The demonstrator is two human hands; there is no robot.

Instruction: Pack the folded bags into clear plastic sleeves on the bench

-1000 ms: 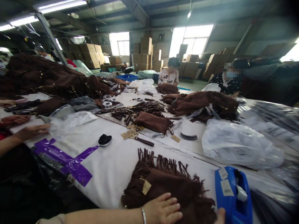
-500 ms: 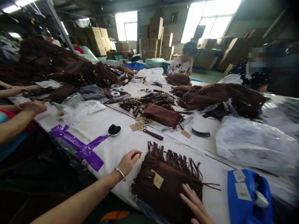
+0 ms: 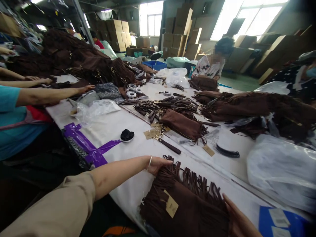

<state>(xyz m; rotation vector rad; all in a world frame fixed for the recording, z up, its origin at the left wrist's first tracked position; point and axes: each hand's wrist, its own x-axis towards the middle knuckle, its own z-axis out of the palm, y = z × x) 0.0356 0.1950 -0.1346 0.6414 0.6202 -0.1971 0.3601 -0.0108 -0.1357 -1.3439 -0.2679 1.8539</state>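
Note:
A brown fringed suede bag (image 3: 190,205) with a tan paper tag (image 3: 171,207) lies on the white table in front of me. My left hand (image 3: 158,164), with a silver bracelet at the wrist, reaches under the fringe at the bag's far left corner, fingers curled around the edge. My right hand (image 3: 237,217) rests flat against the bag's right side, fingers stretched out. Another brown fringed bag (image 3: 184,126) lies farther back, with loose tags (image 3: 153,133) and a dark strap (image 3: 169,146) beside it.
A blue tape dispenser (image 3: 286,223) sits at the lower right, a clear plastic bag (image 3: 281,171) behind it. Purple tape strips (image 3: 86,146) and a small black item in a dish (image 3: 127,135) lie to the left. Co-workers' arms (image 3: 49,95) reach in from the left. Piles of brown bags (image 3: 247,107) and cartons stand behind.
My left hand has moved right from the bare table onto the bag's fringed corner. My right hand has shifted to the bag's right edge. The view has tilted down and right.

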